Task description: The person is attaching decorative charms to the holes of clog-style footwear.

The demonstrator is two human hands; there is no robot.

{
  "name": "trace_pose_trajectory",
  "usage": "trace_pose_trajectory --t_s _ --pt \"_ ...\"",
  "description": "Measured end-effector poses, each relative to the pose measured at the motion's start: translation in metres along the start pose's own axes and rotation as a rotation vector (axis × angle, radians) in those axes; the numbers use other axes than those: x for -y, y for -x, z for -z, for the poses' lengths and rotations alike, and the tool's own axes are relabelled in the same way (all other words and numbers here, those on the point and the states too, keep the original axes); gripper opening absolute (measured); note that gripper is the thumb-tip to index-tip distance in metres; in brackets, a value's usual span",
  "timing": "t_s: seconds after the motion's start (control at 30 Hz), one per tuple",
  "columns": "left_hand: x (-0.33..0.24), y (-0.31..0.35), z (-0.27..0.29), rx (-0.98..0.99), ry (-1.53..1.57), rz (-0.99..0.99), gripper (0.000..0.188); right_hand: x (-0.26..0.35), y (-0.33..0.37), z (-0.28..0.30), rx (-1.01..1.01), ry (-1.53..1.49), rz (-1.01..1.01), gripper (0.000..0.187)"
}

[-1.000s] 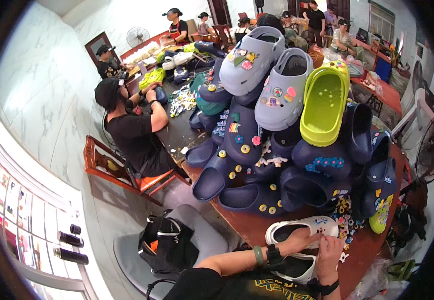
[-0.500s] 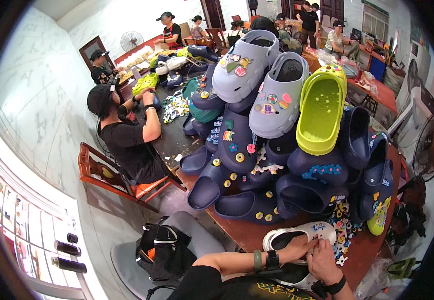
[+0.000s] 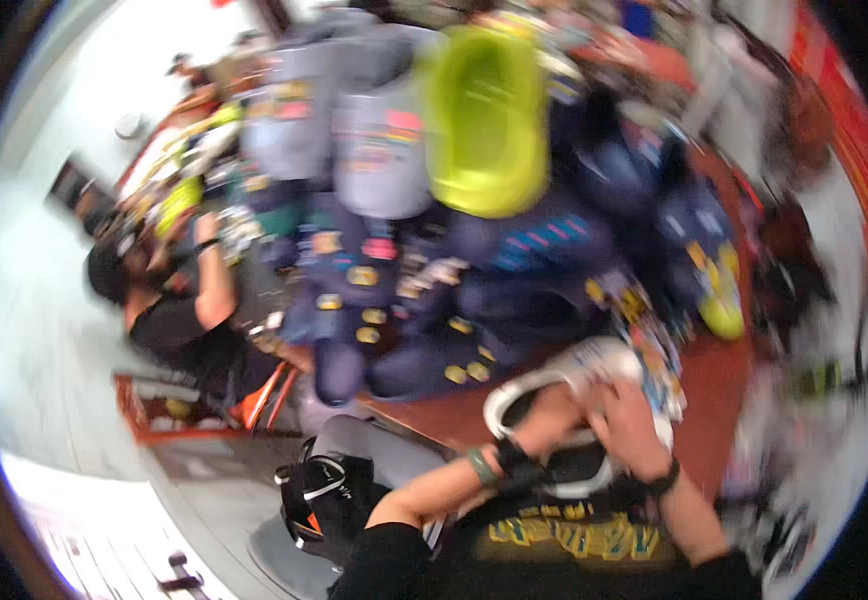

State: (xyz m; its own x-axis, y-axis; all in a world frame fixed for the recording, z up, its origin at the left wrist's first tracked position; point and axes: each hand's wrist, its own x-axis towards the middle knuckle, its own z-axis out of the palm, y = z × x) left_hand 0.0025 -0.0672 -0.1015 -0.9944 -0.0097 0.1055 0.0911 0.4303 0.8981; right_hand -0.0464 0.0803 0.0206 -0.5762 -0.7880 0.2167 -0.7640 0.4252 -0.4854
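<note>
- The counter (image 3: 711,385) shows a bare red-brown strip to the right of the hands, reaching out to its right edge; that is the widest open room near them.
- Left of the hands, the counter's near edge slants away, with a narrow bare band between it and the navy clogs (image 3: 519,325).
- Beyond the hands the way is blocked: navy clogs lie heaped just past the fingers, with a lime clog (image 3: 484,130) and lavender clogs (image 3: 384,165) on top.
- Small colourful charms (image 3: 656,352) lie just beyond the right hand, between the heap and the bare strip.
- Past the near edge, left of the left forearm, a black bag (image 3: 326,500) rests on a grey seat (image 3: 349,437).
- The upper white clog (image 3: 609,355) lies under the fingers, toe pointing away to the right; the lower white clog (image 3: 576,490) is just below the hands, partly hidden by them.
- The left hand (image 3: 551,418) lies over the upper white clog, partly curled — its grip is blurred.
- The right hand (image 3: 624,425) is half closed, fingers bunched beside the left ones (whether either pinches something small, I cannot tell).
</note>
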Motion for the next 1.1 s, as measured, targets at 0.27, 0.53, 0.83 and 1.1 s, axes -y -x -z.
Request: trace_pose_trajectory --t_s 0.27,0.53,0.83,1.1 --pt "-0.081 -0.022 0.035 -0.073 0.686 0.521 0.035 -0.026 0.019 -0.012 -0.304 -0.084 -0.128 0.022" --pt "-0.093 -0.015 0.024 -0.076 0.684 0.529 0.041 -0.115 0.093 0.014 -0.525 0.009 -0.532 0.016" --pt "-0.100 -0.017 0.030 -0.120 0.711 0.498 0.033 -0.178 0.075 -0.003 -0.367 0.142 -0.421 0.028" --pt "-0.115 -0.020 0.046 -0.108 0.635 0.678 0.041 -0.184 0.063 0.000 -0.172 0.179 -0.398 0.021"
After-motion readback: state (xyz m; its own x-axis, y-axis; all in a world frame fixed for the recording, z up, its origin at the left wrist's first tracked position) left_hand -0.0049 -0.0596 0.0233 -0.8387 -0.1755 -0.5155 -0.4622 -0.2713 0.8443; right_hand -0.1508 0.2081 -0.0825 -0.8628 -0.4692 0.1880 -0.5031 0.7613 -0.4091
